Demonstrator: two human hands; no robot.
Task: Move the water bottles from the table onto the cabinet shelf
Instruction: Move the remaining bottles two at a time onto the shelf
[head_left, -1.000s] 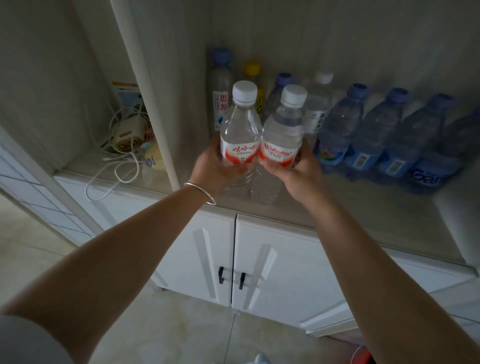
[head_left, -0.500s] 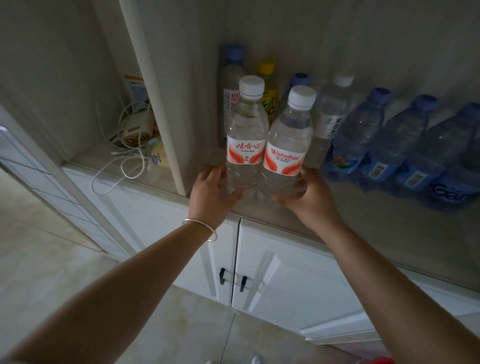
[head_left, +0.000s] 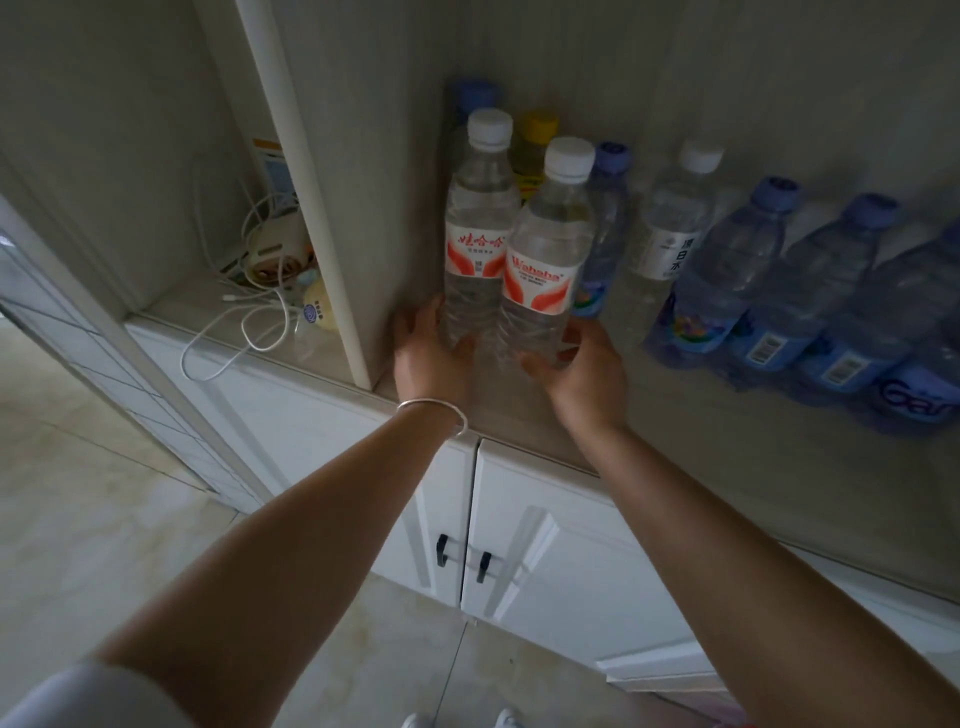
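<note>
two clear bottles with white caps and red-and-white labels stand upright on the shelf (head_left: 675, 415), touching side by side, near its front edge. the left bottle (head_left: 480, 228) is at about 11 o'clock from the right bottle (head_left: 550, 260) and sits slightly further back.

the left hand (head_left: 431, 353) wraps the base of the left bottle, fingers curled round its left side and the thumb across its front. a thin silver bangle (head_left: 434, 410) circles that wrist. the right hand (head_left: 582, 369) cups the base of the right bottle, thumb on the front and fingers curled round the right side. both hands grip low, below the labels.

behind the pair, at 12 o'clock, a blue cap (head_left: 475, 96) and a yellow cap (head_left: 540, 127) show above them. at 2 o'clock of the right bottle stands a slim blue-capped bottle (head_left: 605, 223), just beside it, then a white-capped bottle (head_left: 670, 223) further right. at 3 o'clock lies a shrink-wrapped pack (head_left: 810, 306) of blue bottles.

a white divider (head_left: 311, 208) stands at 9 o'clock of the left hand. beyond it, in the next bay, lie tangled white cables (head_left: 244, 322). at 6 o'clock, below the shelf, are white doors (head_left: 571, 561) with two black handles (head_left: 462, 556).
</note>
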